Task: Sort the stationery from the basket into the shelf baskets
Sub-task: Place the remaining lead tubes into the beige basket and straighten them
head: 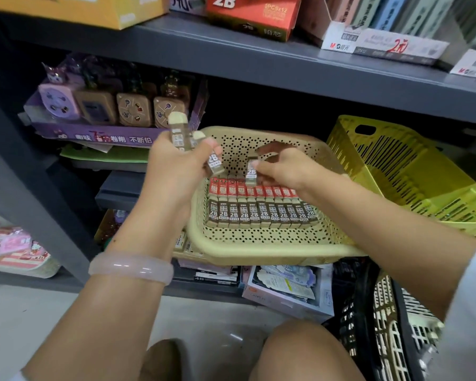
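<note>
Your knee point(300, 353) sat low in the shot beside a black basket point(368, 325). Further in, your left hand point(176, 166) gripped several 2B erasers point(179, 133), fingers curled round them, while your right hand point(283, 167) pinched one eraser point(251, 171) over the beige shelf basket point(259, 246). You would have done well to set it flush against the red row point(252, 191).
</note>
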